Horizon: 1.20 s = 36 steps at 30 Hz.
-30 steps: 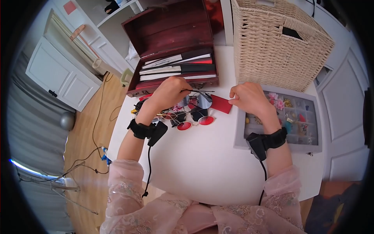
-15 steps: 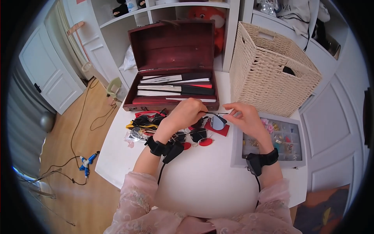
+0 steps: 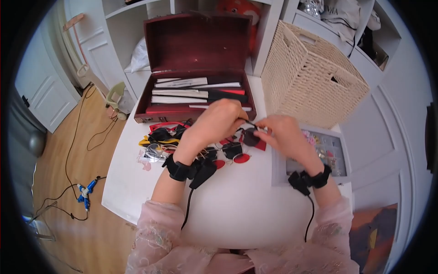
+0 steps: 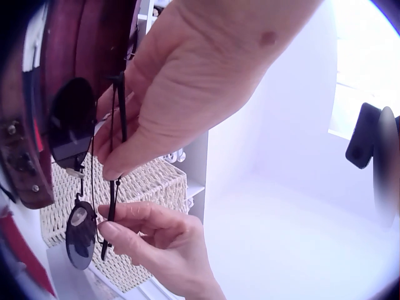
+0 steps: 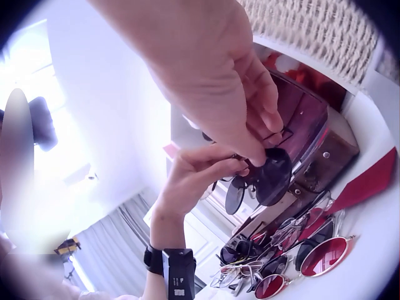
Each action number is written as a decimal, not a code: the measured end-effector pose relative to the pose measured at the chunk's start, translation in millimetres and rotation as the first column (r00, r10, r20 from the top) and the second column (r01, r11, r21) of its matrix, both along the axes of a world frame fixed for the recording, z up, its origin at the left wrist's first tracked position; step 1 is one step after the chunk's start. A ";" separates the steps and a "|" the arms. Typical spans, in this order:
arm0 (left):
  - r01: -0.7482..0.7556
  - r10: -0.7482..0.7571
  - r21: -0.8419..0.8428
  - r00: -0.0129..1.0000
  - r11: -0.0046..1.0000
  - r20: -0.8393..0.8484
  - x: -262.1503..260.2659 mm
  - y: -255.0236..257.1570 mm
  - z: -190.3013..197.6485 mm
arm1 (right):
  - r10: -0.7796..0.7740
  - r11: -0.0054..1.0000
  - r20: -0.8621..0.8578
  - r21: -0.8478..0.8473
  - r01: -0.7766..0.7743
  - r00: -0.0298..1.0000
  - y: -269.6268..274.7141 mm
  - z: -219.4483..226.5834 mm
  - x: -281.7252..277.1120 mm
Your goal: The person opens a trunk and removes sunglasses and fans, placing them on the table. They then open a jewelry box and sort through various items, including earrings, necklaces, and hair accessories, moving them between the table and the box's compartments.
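A pair of dark round-lensed sunglasses (image 3: 250,137) with thin black arms is held up above the table between both hands. My left hand (image 3: 218,121) pinches its frame near one end, thumb against a black arm in the left wrist view. The right hand (image 3: 284,136) pinches the other end, beside the second lens (image 4: 81,235). Below lies a pile of eyewear, with red-lensed glasses (image 5: 324,257) nearest and yellow-and-black pairs farther left. A flat red piece (image 5: 369,181) lies under the raised sunglasses, partly covered by them in the head view.
Behind the pile stands an open dark red case (image 3: 200,50) holding several folded fans or booklets. A tall woven basket (image 3: 315,77) is at the back right. In front of it sits a grey compartment box (image 3: 279,173) of trinkets, partly behind the right forearm. White tabletop (image 3: 246,205) lies nearest the body.
The sunglasses were first held by the left hand alone; the right hand came in from the right and now grips them too. The head view tilted up, then shifted right.
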<state>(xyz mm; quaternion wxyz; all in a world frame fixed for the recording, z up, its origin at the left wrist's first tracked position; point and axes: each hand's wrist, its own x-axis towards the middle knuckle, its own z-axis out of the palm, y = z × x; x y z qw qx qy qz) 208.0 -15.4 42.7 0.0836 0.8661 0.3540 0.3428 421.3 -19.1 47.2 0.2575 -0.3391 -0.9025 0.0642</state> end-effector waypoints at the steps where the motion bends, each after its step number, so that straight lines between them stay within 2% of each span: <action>1: 0.001 -0.001 0.003 1.000 1.000 0.015 -1.5 -0.8 1.4 | -0.013 0.999 0.064 0.047 0.010 0.998 3.7 3.3 -2.5; 4: -0.027 0.027 -0.009 0.999 1.000 0.045 -7.1 -1.7 9.2 | -0.037 0.992 0.170 0.123 0.016 0.985 13.5 21.2 -13.1; 6: -0.033 0.027 0.053 0.993 0.998 0.116 -14.1 -4.5 17.5 | -0.045 0.987 0.208 0.161 0.011 0.977 24.3 32.0 -19.9; 7: -0.070 0.035 0.178 0.981 0.981 0.191 -20.2 -4.5 19.5 | -0.025 0.977 0.237 0.210 -0.026 0.971 30.7 36.1 -22.3; 8: -0.067 0.032 0.178 0.980 0.982 0.194 -27.9 -7.8 26.1 | -0.007 0.964 0.266 0.257 -0.064 0.964 38.0 40.0 -24.5; 10: -0.247 0.183 0.198 0.939 0.949 0.292 -46.3 -16.9 41.7 | -0.032 0.958 0.307 0.280 -0.058 0.951 54.9 46.6 -30.1; 16: -0.467 0.346 0.171 0.814 0.868 0.466 -96.9 -20.8 45.5 | -0.081 0.955 0.344 0.297 -0.026 0.935 113.8 63.1 -55.8; 18: -0.570 0.451 0.100 0.733 0.815 0.509 -106.6 -17.4 42.0 | -0.117 0.958 0.331 0.287 0.018 0.936 134.0 61.2 -65.6; 22: -0.595 0.491 0.083 0.728 0.800 0.479 -114.3 -13.5 36.1 | -0.148 0.957 0.294 0.285 0.061 0.944 178.0 37.4 -81.6; 25: -0.605 0.513 0.070 0.726 0.793 0.457 -121.1 -12.6 33.8 | -0.167 0.981 0.290 0.146 0.129 0.942 204.0 14.7 -87.1; 32: -0.619 0.564 -0.015 0.705 0.785 0.429 -123.5 -14.2 34.3 | -0.121 0.986 0.332 -0.067 0.151 0.936 232.1 -23.8 -95.3; 36: -0.607 0.565 -0.016 0.730 0.795 0.384 -121.1 -13.3 32.2 | -0.161 0.983 0.400 -0.012 0.181 0.902 235.3 -30.7 -96.4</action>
